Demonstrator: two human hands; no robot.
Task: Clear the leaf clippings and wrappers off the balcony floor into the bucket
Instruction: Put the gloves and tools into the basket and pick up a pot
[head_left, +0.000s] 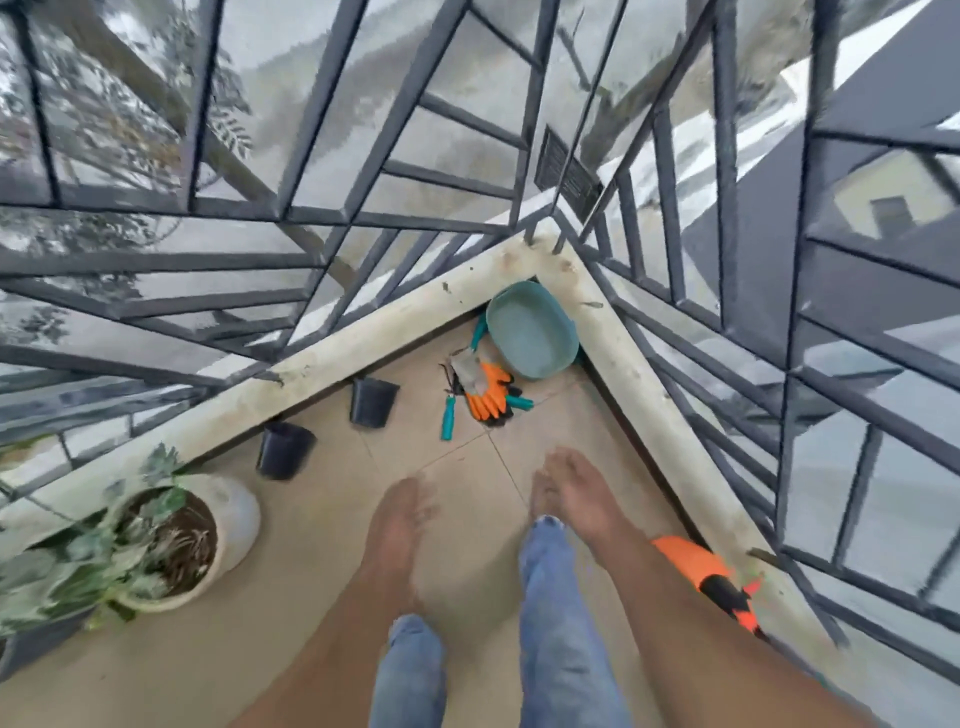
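A teal bucket (532, 338) lies tilted in the balcony corner, its mouth facing me, and looks empty. Just left of it a pale crumpled wrapper (467, 371) lies on the tan floor tiles against a pair of orange gloves (488, 397). No leaf clippings show clearly on the floor in this blurred frame. My left hand (400, 512) and my right hand (566, 488) both reach down over the floor with fingers fairly straight, holding nothing. Both hands are short of the wrapper and the bucket.
Teal-handled garden tools (449, 418) lie by the gloves. Two black nursery pots (373, 401) (284, 449) stand along the left ledge, and a white planter (228, 525) with a leafy plant stands at lower left. An orange spray bottle (701, 571) lies by the right ledge. Grey railings enclose the corner.
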